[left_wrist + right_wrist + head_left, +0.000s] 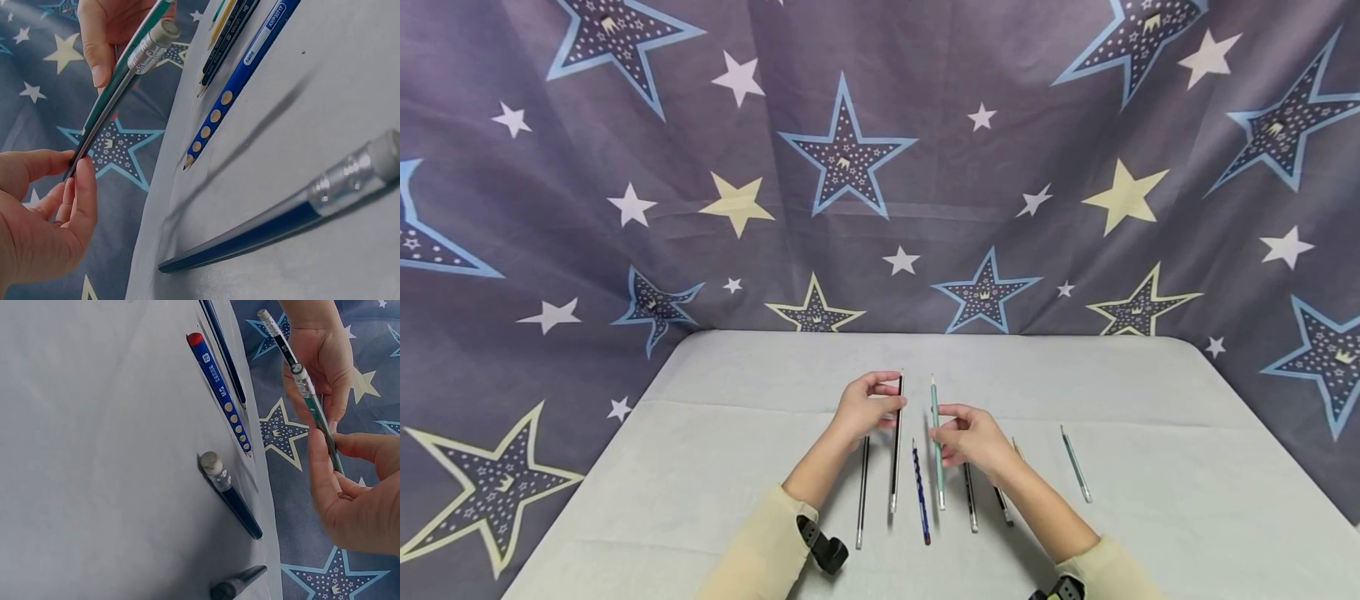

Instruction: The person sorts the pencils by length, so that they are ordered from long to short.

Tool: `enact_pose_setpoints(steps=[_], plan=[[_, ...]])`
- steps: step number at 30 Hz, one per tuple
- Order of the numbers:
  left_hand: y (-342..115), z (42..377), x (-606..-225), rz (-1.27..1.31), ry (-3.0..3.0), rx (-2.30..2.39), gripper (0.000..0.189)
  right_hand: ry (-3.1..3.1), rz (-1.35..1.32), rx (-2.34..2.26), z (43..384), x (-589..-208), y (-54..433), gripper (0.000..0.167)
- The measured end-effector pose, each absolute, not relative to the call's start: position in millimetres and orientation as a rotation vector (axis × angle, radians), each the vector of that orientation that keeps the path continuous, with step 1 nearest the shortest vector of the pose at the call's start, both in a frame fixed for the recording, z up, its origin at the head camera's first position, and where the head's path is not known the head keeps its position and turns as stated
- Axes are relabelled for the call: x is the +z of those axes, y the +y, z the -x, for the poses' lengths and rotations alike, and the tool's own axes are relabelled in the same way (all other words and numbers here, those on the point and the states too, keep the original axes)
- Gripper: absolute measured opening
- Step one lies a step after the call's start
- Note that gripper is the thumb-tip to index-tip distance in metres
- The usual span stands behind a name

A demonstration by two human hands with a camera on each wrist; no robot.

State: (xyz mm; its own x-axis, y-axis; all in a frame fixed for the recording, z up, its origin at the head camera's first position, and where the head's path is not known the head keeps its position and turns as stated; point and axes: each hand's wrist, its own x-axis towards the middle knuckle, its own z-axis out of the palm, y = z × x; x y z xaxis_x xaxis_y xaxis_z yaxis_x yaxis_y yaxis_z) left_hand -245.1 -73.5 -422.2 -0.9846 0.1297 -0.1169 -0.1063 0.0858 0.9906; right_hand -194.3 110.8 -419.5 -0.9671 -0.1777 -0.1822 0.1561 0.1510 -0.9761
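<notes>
The left hand (868, 408) is pinching a black pencil (896, 454) and the right hand (973, 437) is pinching a green pencil (939, 475), both points facing the far edge of the surface (737, 375). Between them, nearer the front edge, a blue pencil (921, 492) is lying. A dark pencil (862, 492) is lying toward the left edge; another green pencil (1076, 462) is resting toward the right edge. A starry cloth (925, 208) is hanging beyond the far edge.
</notes>
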Motion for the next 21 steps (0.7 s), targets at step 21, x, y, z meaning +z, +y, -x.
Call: enact_pose_setpoints(steps=[21], plan=[[-79.4,258.6,-413.0,0.015,2.25,2.037,0.043,2.151,0.03,-1.89,196.3,-423.4,110.2,0.051]])
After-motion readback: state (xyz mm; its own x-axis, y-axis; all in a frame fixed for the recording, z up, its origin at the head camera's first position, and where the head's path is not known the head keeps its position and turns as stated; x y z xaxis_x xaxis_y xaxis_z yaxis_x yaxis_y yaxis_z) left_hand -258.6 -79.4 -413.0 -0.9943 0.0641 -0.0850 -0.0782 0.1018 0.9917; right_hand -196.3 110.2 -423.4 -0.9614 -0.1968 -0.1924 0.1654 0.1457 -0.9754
